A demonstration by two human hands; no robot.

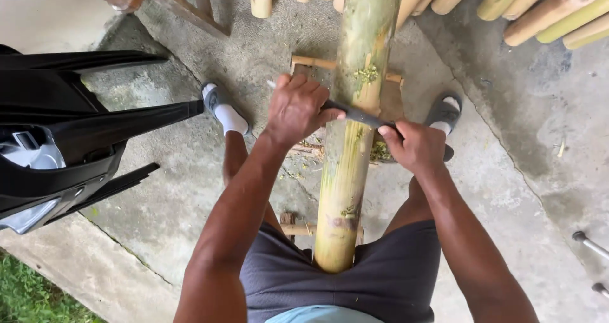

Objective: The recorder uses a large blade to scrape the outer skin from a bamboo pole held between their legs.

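A thick green-yellow bamboo pole point(347, 171) runs from between my legs up to the top of the view, resting on a low wooden stand point(312, 63). A dark blade point(361, 116) lies across the pole. My left hand point(297, 107) grips one end of the blade on the pole's left. On the pole's right my right hand point(415, 146) grips the other end. Green scrapings cling to the pole just above the blade. I sit astride the pole in dark shorts, with both feet in grey sandals and white socks on the concrete.
Several cut bamboo poles point(545, 9) lie in a row along the top. A black motor scooter point(57, 139) stands close on the left. Wooden legs point(190, 6) stand top left, grass point(32, 297) at bottom left, and metal legs point(590, 243) at right.
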